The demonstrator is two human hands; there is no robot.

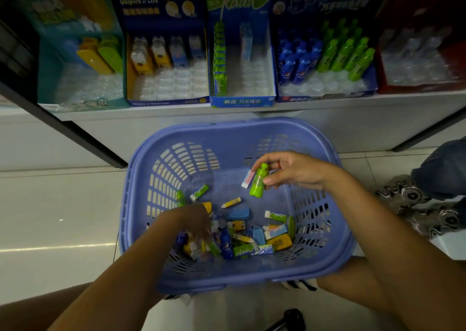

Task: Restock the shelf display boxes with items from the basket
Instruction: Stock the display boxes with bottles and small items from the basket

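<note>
Listing the item in transit: one green bottle [258, 180], pinched between the thumb and fingers [269, 158] of the right hand [290, 172] and held above the purple basket [227, 129], which is set on the floor below the shelf [176, 111]. The bottle's long axis is kept near upright, with the cap toward the shelf. The matching display box [327, 96], in which a green bottle row [350, 56] is stood beside blue ones, is placed up and to the right of that hand, so the right hand is judged the nearer. The left hand [194, 219] is lowered into the loose items [252, 235] on the basket floor. It is blurred, and whether anything is gripped cannot be told.
</note>
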